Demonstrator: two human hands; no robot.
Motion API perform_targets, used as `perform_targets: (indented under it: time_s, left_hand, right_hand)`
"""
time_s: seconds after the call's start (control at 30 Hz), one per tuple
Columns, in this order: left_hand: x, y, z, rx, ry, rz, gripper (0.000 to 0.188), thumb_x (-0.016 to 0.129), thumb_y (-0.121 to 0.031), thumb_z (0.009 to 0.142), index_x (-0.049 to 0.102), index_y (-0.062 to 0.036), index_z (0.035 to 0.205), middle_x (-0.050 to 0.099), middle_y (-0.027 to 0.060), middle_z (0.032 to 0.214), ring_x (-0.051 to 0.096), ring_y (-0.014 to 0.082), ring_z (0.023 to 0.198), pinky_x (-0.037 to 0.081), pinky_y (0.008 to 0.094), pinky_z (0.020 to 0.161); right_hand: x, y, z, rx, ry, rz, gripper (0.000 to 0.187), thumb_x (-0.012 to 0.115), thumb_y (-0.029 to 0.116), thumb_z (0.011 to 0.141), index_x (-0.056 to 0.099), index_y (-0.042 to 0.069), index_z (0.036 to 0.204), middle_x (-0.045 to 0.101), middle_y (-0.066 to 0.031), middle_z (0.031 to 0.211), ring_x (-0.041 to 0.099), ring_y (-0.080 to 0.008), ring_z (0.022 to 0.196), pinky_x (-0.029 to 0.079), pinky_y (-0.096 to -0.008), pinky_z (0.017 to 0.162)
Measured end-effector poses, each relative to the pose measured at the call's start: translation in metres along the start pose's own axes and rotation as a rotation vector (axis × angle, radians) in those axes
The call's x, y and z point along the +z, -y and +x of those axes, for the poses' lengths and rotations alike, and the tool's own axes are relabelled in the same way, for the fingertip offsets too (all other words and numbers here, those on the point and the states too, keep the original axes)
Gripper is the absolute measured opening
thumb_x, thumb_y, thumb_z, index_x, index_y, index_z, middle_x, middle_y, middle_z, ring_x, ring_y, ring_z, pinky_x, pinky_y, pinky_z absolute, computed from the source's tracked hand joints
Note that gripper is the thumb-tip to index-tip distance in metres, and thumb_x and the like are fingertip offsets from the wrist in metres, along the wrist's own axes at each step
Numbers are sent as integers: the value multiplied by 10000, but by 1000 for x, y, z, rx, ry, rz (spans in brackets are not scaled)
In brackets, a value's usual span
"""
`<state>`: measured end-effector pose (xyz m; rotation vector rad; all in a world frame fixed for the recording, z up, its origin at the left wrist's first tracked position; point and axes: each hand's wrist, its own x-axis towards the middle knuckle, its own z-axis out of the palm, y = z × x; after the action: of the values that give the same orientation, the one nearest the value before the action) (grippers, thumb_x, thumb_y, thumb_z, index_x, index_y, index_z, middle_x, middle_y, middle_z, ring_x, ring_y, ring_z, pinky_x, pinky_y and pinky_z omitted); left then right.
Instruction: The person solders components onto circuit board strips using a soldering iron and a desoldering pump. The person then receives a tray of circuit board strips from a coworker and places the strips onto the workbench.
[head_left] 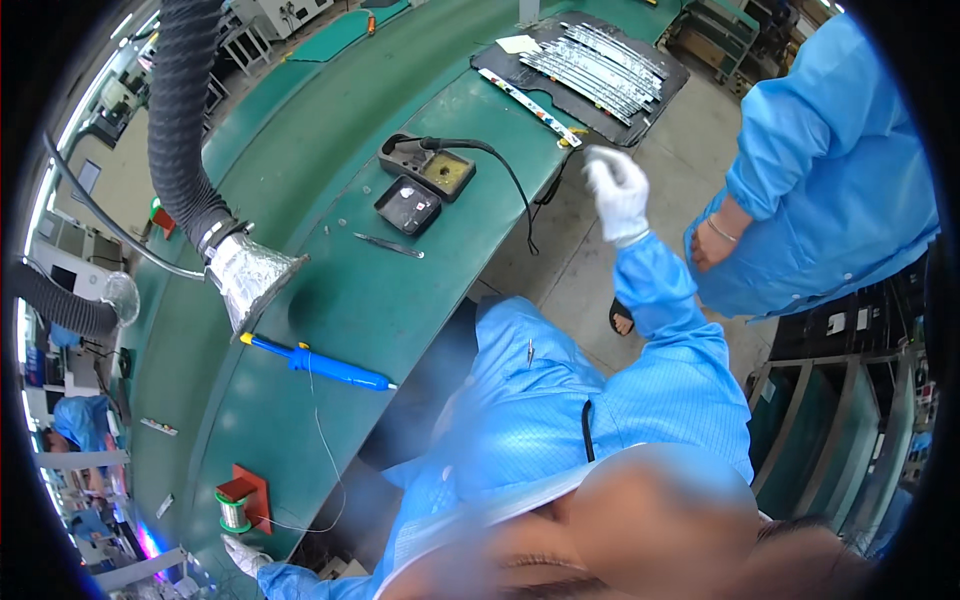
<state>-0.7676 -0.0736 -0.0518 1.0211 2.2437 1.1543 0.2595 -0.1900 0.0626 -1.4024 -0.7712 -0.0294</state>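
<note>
My left hand [243, 555], in a white glove, is low at the left beside a spool of solder wire [234, 513] on a red stand [260, 495]. Its fingers look stretched out, with nothing visible in them. My right hand [617, 195], also gloved, is raised past the bench's right edge, near the end of a long white strip [530, 107] with coloured spots. Its fingers are loosely bent, and I see nothing held. Thin wire runs from the spool to a blue solder sucker [340, 370] lying on the green bench [310, 260].
A black-corded soldering iron [430, 143] rests at a holder with a sponge tray [445, 175]. Nearby are a black open box [408, 205] and tweezers [388, 244]. A fume hose [185, 110] hangs over the bench. Strips lie on a dark board [590, 70]. A person [810, 190] stands right.
</note>
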Motion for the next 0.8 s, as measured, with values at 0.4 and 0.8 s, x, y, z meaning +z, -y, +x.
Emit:
perform_targets:
  time_s: [0.4,0.8]
  left_hand:
    - [15,-88,-67,719,-556,962,525,461,-394,1060,489,-54,1460,542,156,1447,539,310,1297,449,402,1087]
    - [236,-373,-415,1396,207,99,358,726,44,753,707,-41,1100,581,226,1352,573,381,1242,474,461,1036]
  right_hand:
    - [-75,-166,141,770,-331,433,477,723,254,916,591,-14,1288,711,-224,1058,720,-401,871,604,-485,652]
    - [-17,-106,102,-168,-337,-547,442,753,291,840,677,83,1223,715,-139,1118,670,-307,1039,526,-405,944]
